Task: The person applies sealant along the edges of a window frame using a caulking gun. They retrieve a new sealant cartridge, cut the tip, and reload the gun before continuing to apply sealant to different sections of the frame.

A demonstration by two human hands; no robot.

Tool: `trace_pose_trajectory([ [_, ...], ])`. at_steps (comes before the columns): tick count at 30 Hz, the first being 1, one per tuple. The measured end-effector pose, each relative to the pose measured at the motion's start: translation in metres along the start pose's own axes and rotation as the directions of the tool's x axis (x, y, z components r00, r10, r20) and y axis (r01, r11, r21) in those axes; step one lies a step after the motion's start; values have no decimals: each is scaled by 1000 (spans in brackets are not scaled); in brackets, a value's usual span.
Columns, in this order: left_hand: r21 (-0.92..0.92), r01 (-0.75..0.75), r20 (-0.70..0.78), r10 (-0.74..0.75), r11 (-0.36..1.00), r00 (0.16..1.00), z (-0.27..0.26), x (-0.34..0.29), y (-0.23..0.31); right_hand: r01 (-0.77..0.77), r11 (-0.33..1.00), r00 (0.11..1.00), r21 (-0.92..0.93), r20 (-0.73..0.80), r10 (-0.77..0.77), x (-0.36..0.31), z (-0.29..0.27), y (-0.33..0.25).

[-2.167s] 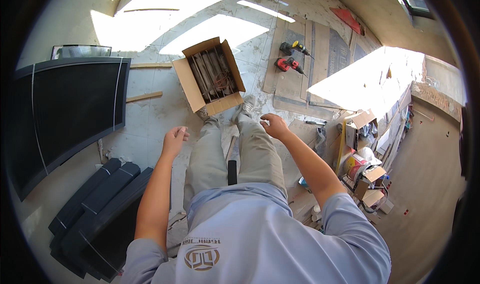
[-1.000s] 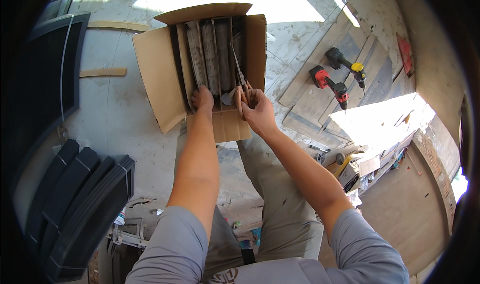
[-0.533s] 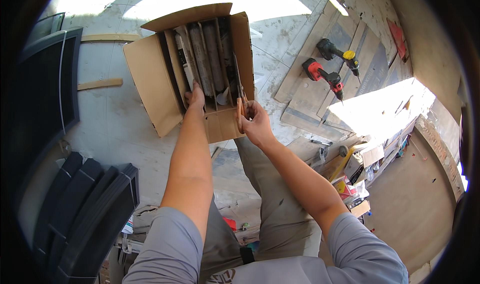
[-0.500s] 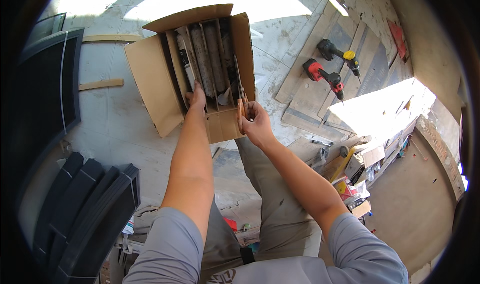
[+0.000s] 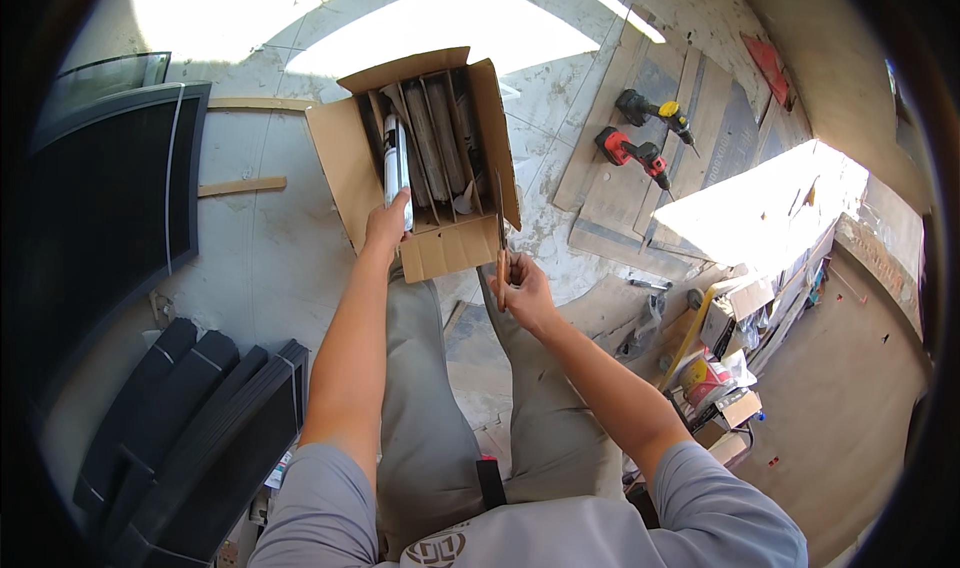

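My left hand [image 5: 388, 223] is wrapped round the lower end of a sealant cartridge [image 5: 396, 163], white and silver with a dark band. It is partly lifted out of an open cardboard box [image 5: 450, 255] and tilts along the box's left side. Inside, grey dusty cartridges [image 5: 424, 133] stand between cardboard dividers, with a pale cone-shaped nozzle [image 5: 463, 202] near the front. At the box's front right corner, my right hand [image 5: 524, 293] grips an orange-handled tool with a thin blade [image 5: 502, 268]. The blade points away from me along the box's side; its exact kind is unclear.
A red drill [image 5: 632, 156] and a yellow-black drill [image 5: 655, 113] lie on boards [image 5: 610, 208] at right. Dark framed panels [image 5: 110, 198] and strapped black strips [image 5: 200, 428] stand at left. Boxes and clutter [image 5: 720, 378] fill a shelf at lower right.
My left hand has drawn the cartridge partly up out of the box, toward me. My right hand and its tool have moved slightly toward me. The whole view has shifted.
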State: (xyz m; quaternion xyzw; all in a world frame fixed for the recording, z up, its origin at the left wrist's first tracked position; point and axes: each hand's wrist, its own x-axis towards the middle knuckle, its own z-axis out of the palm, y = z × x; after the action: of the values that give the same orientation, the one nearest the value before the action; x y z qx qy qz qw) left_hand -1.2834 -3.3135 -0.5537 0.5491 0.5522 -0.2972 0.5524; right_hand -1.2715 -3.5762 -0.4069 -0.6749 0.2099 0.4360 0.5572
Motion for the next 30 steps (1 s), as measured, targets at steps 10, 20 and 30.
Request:
trace_pose_trajectory([
  [10, -185, -460, 315, 496, 868, 809, -165, -341, 9, 120, 993, 993, -4, -15, -120, -201, -7, -99],
  [20, -658, -716, 272, 960, 233, 63, -237, -562, 153, 512, 852, 851, 108, -201, -485, -356, 3, -157],
  [30, 45, -964, 487, 836, 264, 252, -153, -654, 77, 681, 723, 711, 117, -344, -613, -519, -16, -81],
])
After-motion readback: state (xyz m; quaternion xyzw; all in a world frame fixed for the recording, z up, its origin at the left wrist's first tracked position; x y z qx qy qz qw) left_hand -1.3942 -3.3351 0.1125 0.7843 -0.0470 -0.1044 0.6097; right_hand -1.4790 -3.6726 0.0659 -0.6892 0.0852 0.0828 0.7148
